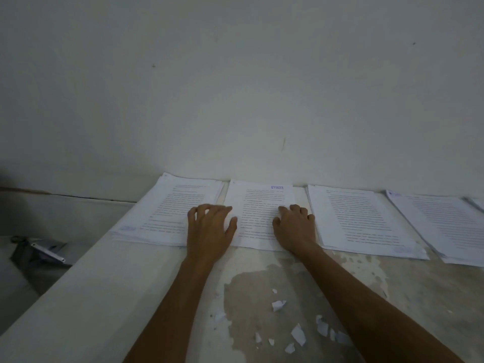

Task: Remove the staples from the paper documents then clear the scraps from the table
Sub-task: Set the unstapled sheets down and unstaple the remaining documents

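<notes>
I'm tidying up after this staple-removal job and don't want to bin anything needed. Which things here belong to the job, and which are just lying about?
Belong to the job:
- paper documents in a row along the wall
- middle document, under the left hand and right hand
- torn paper scraps on the table

Just lying about:
- dark object below the table's left edge; too dim to identify

A pale wall (235,87) is filling the whole upper half of the view, carrying a few small dark specks and a short scratch low down. The wall's foot is meeting the far edge of the surface. Down at the far left, below the ledge, a dark object (39,254) with a lighter flat strip across it is lying in shadow on a lower level; too dim to say what it is. A dark crack is running along the left.
</notes>
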The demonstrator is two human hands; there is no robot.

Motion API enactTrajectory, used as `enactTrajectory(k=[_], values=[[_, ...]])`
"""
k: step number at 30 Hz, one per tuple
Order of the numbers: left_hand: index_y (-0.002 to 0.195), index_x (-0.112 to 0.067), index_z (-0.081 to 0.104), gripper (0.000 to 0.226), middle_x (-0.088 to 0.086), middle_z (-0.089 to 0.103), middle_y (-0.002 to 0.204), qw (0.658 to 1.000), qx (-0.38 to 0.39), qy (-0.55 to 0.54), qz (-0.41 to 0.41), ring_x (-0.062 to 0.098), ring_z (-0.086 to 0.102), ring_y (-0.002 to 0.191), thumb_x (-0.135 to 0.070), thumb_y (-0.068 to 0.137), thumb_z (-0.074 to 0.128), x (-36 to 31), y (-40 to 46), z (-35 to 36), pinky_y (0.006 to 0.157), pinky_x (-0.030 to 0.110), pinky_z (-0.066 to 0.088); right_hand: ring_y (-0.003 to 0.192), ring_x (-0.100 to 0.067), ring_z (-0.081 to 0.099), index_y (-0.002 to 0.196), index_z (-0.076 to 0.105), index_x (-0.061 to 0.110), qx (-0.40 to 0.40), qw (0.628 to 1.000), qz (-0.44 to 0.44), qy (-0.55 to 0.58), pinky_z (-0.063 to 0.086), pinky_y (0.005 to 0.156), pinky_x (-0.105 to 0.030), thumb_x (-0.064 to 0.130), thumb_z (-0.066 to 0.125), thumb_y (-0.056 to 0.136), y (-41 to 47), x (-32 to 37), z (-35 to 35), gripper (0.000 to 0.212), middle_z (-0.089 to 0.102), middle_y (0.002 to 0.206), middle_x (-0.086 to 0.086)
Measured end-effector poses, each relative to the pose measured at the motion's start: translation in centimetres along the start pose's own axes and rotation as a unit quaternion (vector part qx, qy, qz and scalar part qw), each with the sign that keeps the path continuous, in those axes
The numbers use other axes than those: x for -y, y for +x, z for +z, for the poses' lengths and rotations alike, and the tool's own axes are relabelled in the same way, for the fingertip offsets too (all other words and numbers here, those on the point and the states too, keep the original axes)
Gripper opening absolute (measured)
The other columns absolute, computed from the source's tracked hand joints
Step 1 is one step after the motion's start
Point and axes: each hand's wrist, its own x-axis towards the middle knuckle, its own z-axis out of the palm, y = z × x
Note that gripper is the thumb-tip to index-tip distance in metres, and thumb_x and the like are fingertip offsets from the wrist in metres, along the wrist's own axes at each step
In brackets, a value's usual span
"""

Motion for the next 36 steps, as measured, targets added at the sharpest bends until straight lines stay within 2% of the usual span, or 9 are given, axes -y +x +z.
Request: enactTrajectory(k=[3,5,10,14,18,22,26,31,36], values=[[0.108,-0.017,0.072,0.028,0.004,0.072,0.108,0.993,-0.103,-0.034,-0.057,0.027,0.06,0.106,-0.034,0.091,0.058,2.3,0.2,-2.6,0.099,0.043,0.034,0.138,-0.029,0.036,0.145,0.044,0.019,-0.032,0.997,-0.031,0.062,0.026,0.114,-0.043,0.044,0.037,0.103,-0.6,1.9,-0.4,0.05,0.043,0.15,-0.009],[0.111,-0.015,0.07,0.026,0.008,0.07,0.111,0.986,-0.117,-0.031,-0.118,0.031,0.059,0.106,-0.028,0.092,0.059,5.7,-0.2,-4.3,0.098,0.044,0.035,0.134,-0.029,0.041,0.144,0.047,0.019,-0.02,0.988,-0.074,0.133,0.029,0.112,-0.041,0.045,0.043,0.101,-0.9,4.4,-0.6,0.05,0.048,0.146,-0.01],[0.129,-0.009,0.057,0.044,0.014,0.056,0.134,0.972,-0.062,0.016,-0.224,0.032,0.048,0.125,-0.034,0.093,0.057,13.9,-2.3,-6.0,0.11,0.05,0.028,0.137,-0.031,0.04,0.151,0.035,0.022,0.083,0.955,-0.153,0.241,0.031,0.112,-0.042,0.054,0.045,0.098,-1.5,11.5,-0.5,0.063,0.041,0.151,-0.012],[0.15,-0.017,0.03,0.071,0.009,0.026,0.157,0.964,0.077,0.036,-0.252,0.028,0.022,0.145,-0.059,0.094,0.041,16.2,-2.4,-4.9,0.118,0.05,0.009,0.144,-0.036,0.029,0.157,0.015,0.022,0.13,0.966,-0.185,0.124,0.021,0.118,-0.049,0.069,0.037,0.093,-1.2,15.7,0.5,0.082,0.028,0.158,-0.017],[0.152,-0.019,0.022,0.081,0.007,0.023,0.159,0.959,0.129,0.061,-0.246,0.025,0.018,0.146,-0.07,0.09,0.031,16.8,-2.2,-3.9,0.119,0.05,0.006,0.149,-0.038,0.014,0.157,0.009,0.021,0.136,0.972,-0.18,0.059,0.006,0.12,-0.052,0.076,0.03,0.09,-1.8,16.9,2.7,0.09,0.015,0.161,-0.021],[0.15,-0.016,0.026,0.079,0.009,0.031,0.155,0.963,0.112,0.071,-0.235,0.028,0.026,0.143,-0.066,0.09,0.039,16.6,-2.1,-3.9,0.117,0.047,0.012,0.15,-0.037,0.008,0.156,0.013,0.021,0.096,0.979,-0.177,0.039,0.005,0.121,-0.05,0.077,0.022,0.09,-2.3,17.1,4.4,0.087,0.01,0.162,-0.02],[0.14,-0.013,0.041,0.067,0.013,0.053,0.134,0.965,0.068,0.093,-0.236,0.033,0.044,0.123,-0.058,0.091,0.045,16.1,-1.3,-4.5,0.106,0.044,0.027,0.151,-0.036,-0.001,0.157,0.009,0.021,0.091,0.98,-0.175,0.028,0.0,0.121,-0.049,0.078,0.015,0.09,-2.4,17.0,5.3,0.088,0.001,0.164,-0.019],[0.132,-0.008,0.048,0.056,0.017,0.054,0.13,0.953,0.087,0.087,-0.276,0.033,0.048,0.119,-0.05,0.097,0.037,16.0,0.4,-4.5,0.103,0.044,0.031,0.152,-0.035,-0.005,0.157,0.004,0.023,0.084,0.981,-0.175,0.02,-0.007,0.12,-0.047,0.079,0.011,0.089,-2.3,17.0,5.9,0.088,-0.003,0.164,-0.018],[0.122,-0.016,0.059,0.057,0.011,0.059,0.125,0.937,0.113,-0.073,-0.321,0.034,0.05,0.117,-0.06,0.094,0.036,17.1,0.9,-4.9,0.106,0.048,0.034,0.152,-0.035,-0.005,0.157,0.003,0.024,0.079,0.981,-0.174,0.011,-0.01,0.119,-0.049,0.081,0.01,0.087,-2.3,17.0,5.9,0.09,-0.002,0.164,-0.018]])
